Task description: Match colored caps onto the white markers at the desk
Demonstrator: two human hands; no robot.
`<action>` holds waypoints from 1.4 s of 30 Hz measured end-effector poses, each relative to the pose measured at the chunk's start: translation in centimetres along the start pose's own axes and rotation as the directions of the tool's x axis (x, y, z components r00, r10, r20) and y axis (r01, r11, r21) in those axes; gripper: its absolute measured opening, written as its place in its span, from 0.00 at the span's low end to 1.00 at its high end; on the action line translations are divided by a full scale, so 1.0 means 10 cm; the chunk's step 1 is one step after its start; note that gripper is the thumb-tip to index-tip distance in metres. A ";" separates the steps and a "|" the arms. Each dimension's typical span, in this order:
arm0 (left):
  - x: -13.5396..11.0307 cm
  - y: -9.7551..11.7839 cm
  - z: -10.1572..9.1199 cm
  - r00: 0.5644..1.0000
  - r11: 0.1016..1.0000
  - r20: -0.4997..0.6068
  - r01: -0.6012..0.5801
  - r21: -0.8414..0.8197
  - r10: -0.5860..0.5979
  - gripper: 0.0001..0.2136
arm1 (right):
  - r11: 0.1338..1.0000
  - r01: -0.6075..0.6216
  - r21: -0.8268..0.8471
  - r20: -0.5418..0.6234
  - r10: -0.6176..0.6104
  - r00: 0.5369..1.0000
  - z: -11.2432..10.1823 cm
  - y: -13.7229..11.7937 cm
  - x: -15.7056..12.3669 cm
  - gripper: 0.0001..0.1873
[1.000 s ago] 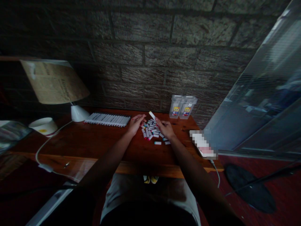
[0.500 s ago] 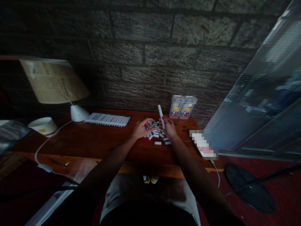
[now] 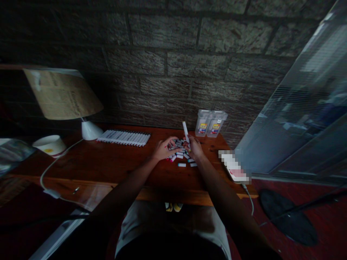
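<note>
My right hand (image 3: 194,147) is closed around a white marker (image 3: 185,130) that stands up out of the grip, leaning slightly left. Its upper end looks white; a small yellow spot shows low beside the fingers. My left hand (image 3: 163,148) rests at the left side of a pile of marker caps (image 3: 179,151), thumb and fingers spread around it. Whether it touches any cap is hard to make out. Some caps are hidden behind both hands. One cap with a teal end (image 3: 181,165) lies apart, nearer to me.
On the wooden table (image 3: 114,166), a row of white markers (image 3: 123,138) lies at left. Two clear plastic cases (image 3: 210,123) stand near the brick wall. A lamp (image 3: 90,130), a paper cup (image 3: 50,145) and a pixelated device with a cable (image 3: 235,167) flank the work area.
The marker's yellow end, on top before, no longer shows there; the top now looks white, with yellow low by the right hand. The left hand has barely moved.
</note>
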State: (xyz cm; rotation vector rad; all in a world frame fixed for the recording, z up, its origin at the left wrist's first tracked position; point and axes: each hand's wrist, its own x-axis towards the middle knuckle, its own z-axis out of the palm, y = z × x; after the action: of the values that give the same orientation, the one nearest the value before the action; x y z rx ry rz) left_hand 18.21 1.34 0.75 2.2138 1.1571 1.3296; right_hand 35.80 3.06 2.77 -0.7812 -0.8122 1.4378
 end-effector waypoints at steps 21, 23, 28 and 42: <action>0.06 -0.08 -0.03 0.965 0.982 -0.215 0.124 -0.144 -0.153 0.18 | 0.952 0.055 -0.302 0.193 0.005 0.981 0.05 -0.01 -0.14 0.30; 0.06 -0.07 -0.04 0.964 0.982 -0.219 0.122 -0.144 -0.152 0.17 | 0.938 0.066 -0.340 0.190 -0.001 0.982 0.05 0.01 -0.13 0.31; 0.07 -0.03 -0.06 0.961 0.983 -0.237 0.115 -0.140 -0.146 0.16 | 0.909 0.103 -0.403 0.189 -0.027 0.982 0.04 0.02 -0.12 0.31; 0.04 -0.02 -0.08 0.947 0.968 -0.264 0.126 -0.215 -0.182 0.26 | 0.585 0.510 -0.631 0.302 -0.420 0.856 -0.04 0.11 -0.09 0.20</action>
State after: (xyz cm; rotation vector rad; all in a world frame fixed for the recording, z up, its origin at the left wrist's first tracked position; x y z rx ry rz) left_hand 17.58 1.68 1.28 1.7980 1.2083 1.6520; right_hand 35.63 2.16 1.61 -0.9415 -1.5806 0.6658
